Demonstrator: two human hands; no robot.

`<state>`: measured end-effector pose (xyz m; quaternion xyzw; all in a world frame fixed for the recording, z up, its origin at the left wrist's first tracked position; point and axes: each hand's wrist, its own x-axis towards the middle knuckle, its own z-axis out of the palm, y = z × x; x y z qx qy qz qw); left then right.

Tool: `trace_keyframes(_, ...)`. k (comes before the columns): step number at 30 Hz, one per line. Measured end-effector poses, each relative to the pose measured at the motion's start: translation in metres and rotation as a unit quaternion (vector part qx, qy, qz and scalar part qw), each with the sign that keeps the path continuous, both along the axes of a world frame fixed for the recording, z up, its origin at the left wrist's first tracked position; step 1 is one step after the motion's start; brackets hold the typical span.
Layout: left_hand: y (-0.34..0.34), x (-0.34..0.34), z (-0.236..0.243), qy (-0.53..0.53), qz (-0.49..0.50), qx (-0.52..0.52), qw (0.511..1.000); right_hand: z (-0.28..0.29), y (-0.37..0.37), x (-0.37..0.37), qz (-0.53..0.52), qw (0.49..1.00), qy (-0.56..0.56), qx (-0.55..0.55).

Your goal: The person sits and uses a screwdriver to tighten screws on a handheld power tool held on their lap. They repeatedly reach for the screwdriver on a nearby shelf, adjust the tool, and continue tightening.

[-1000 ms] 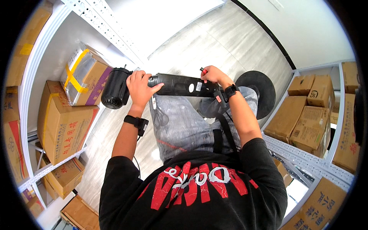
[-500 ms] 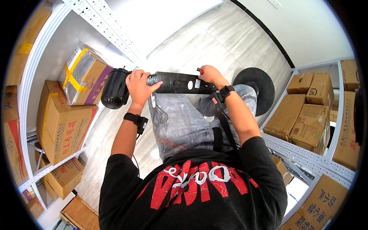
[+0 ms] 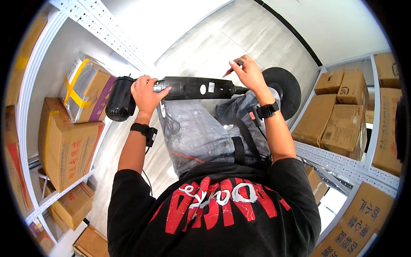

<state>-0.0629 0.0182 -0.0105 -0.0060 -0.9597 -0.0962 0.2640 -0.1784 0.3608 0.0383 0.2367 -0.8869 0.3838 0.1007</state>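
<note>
Across my lap lies what looks like the black body of a stand fan [image 3: 180, 88], with a rounded motor housing [image 3: 121, 98] at its left end. My left hand [image 3: 147, 92] is wrapped round the neck between housing and body, thumb on top. A short pole runs from the right end toward a black round base [image 3: 286, 92] beside my knee. In my right hand [image 3: 249, 73] is a small red-and-black screwdriver [image 3: 229, 70], pinched above the body's right part, apart from it. Its thin end points down and left. Two pale stickers show on the body.
To the left, a white metal rack [image 3: 36, 107] holds cardboard boxes, one a taped carton [image 3: 85, 92] near the motor housing. At the right, another rack [image 3: 342, 165] carries several brown boxes [image 3: 338, 124]. A cable [image 3: 147, 171] hangs from my left wrist strap.
My right hand has lifted off the body's right end and moved up and away with the screwdriver. My left hand keeps its hold on the neck, and the view has shifted slightly.
</note>
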Motion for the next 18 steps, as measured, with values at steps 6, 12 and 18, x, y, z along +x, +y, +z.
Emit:
trace_keyframes(6, -0.007, -0.005, -0.01, 0.042, -0.016, -0.025, 0.999, 0.014, 0.007, 0.032, -0.01, 0.975, -0.207, -0.081)
trace_keyframes(12, -0.005, -0.004, -0.009, 0.043, -0.038, -0.046, 0.997, 0.009, 0.022, 0.034, -0.004, 0.976, -0.211, -0.053)
trace_keyframes(18, -0.006, -0.007, -0.011, 0.024, -0.04, -0.054, 0.997, -0.004, 0.021, 0.032, 0.029, 0.986, -0.161, 0.014)
